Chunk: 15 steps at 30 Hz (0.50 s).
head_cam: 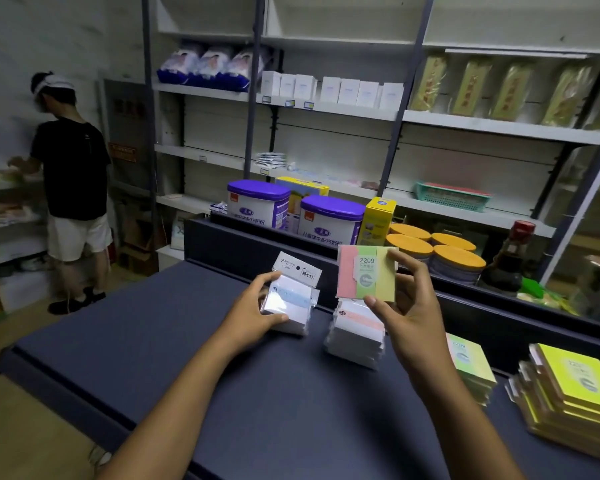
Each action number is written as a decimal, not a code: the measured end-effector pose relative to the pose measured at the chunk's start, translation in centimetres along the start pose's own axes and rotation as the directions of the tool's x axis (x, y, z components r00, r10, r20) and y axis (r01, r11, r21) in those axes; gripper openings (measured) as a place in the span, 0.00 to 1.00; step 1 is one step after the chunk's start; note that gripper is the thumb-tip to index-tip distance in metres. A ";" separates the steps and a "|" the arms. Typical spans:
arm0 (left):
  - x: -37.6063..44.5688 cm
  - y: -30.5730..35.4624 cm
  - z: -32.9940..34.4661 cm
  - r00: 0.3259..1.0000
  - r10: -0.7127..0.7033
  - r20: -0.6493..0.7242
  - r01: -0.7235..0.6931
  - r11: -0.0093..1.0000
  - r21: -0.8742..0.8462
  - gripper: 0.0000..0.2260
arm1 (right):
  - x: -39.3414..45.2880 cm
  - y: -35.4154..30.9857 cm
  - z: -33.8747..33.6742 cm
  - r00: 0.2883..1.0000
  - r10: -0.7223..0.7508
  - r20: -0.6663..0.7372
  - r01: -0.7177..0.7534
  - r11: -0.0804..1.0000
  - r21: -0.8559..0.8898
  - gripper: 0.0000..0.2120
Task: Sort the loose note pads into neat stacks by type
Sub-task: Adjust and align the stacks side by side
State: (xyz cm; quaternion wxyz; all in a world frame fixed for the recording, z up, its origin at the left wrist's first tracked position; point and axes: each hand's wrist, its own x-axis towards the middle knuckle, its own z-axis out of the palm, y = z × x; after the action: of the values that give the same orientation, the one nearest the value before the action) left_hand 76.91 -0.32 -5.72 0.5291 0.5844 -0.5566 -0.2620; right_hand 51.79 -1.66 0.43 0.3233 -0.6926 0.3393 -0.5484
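My left hand (257, 306) grips the white bagged pad (291, 299) atop its stack at 11 o'clock. My right hand (409, 306) pinches the pink-green-yellow pad (364, 275), lifted above the white stack (355, 341) at 12. Yellow-green stacks (568, 393) sit at 3 on the counter (187, 358).

Shop, seemingly: stocked shelves (361, 109).

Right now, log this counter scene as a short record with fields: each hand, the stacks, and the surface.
left hand: grips a white pad pack on top of its stack
right hand: holds up a pink, green and yellow pad marked 2209
middle stack: white packs with a pink stripe, below the raised pad
right stacks: green pads and yellow-green pads
surface: dark blue counter
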 end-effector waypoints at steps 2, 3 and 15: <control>0.0 -0.2 0.1 1.000 -0.004 0.018 0.004 1.000 0.019 0.34 | -0.1 0.0 -0.1 1.000 0.003 -0.013 -0.003 1.000 0.008 0.32; 0.0 -0.2 0.2 1.000 -0.003 0.022 0.002 1.000 0.029 0.33 | 0.0 -0.1 -0.1 1.000 0.005 -0.017 -0.005 1.000 0.012 0.32; 0.3 -1.7 1.0 0.999 0.026 0.019 -0.030 0.958 0.284 0.17 | -0.3 0.5 -0.2 1.000 0.009 -0.015 -0.008 1.000 0.018 0.32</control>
State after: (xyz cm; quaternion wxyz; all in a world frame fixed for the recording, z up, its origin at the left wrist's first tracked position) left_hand 76.71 -1.21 -7.46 0.4391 0.6444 -0.6007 -0.1760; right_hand 51.46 -1.69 -0.09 0.3295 -0.6841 0.3395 -0.5552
